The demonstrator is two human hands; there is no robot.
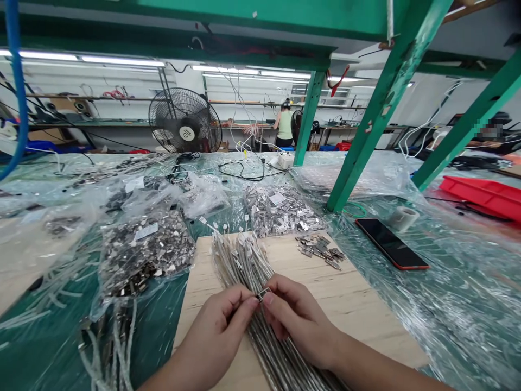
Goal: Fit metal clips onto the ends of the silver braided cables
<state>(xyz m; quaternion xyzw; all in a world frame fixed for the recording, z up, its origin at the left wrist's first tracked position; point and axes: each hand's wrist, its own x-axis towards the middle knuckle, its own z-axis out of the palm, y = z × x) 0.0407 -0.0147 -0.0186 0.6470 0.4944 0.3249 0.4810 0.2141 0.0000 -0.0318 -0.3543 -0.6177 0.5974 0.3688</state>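
No wording or number can be read. An illegible dark emblem (186, 133) is borne on the hub of the black fan (171, 117), and white labels (146, 232), likewise unreadable, are seen on plastic bags of metal parts (163, 250).

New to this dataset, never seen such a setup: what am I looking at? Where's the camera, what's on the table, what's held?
There's no robot: these are a person's bare left hand and right hand. The single picture comes from a camera worn on their head, looking forward and down.

In front of them is a wooden board, with a bundle of braided-looking cables and a small pile of loose metal pieces. Beyond and beside it are clear bags of metal parts; a phone lies to the right.

The right hand pinches a small metal piece above the cables. The left fingertips meet beside it; what they grip is hidden.
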